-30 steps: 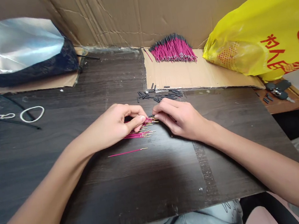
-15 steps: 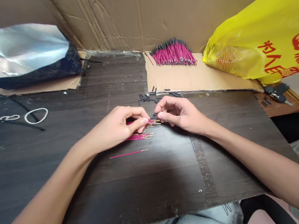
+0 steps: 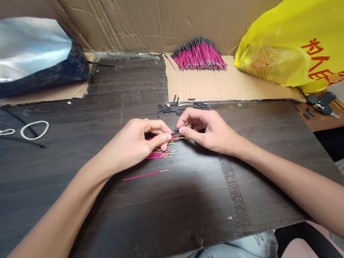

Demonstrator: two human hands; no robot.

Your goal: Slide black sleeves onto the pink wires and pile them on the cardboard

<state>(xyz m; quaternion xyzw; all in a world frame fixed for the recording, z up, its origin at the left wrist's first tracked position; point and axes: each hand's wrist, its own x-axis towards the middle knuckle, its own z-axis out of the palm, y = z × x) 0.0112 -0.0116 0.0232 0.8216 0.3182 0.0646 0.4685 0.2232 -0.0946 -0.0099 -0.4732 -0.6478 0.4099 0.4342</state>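
A lone pink wire (image 3: 145, 175) with a gold pin tip lies loose on the dark wood-grain board (image 3: 176, 212), at 6 o'clock from the hands and well apart from the rest. Just beyond it, the left hand (image 3: 136, 144) pinches one pink wire between thumb and forefinger over a small bundle of pink wires (image 3: 161, 150) that rests under its fingers, while the right hand (image 3: 205, 129), fingers curled, pinches a short black sleeve (image 3: 175, 133) against that wire's tip. The sleeve is tiny and held only at the fingertips; a slip could plausibly drop it among the scattered black sleeves (image 3: 182, 107) at 12 o'clock, or bend the thin pin if pushed off-axis. The loose bundle could also roll or fan out under the left hand's knuckles.

Farther back, a cardboard sheet (image 3: 232, 86) carries a heap of pink wires with black ends (image 3: 199, 56) at 1 o'clock. A silver foil bag (image 3: 15, 52) sits at 10 o'clock. At 2 o'clock, a yellow plastic bag (image 3: 301, 37) bears red Chinese characters, seen upside down and only partly in frame; they cannot be read with confidence. White loops (image 3: 34, 130) lie at 9 o'clock.
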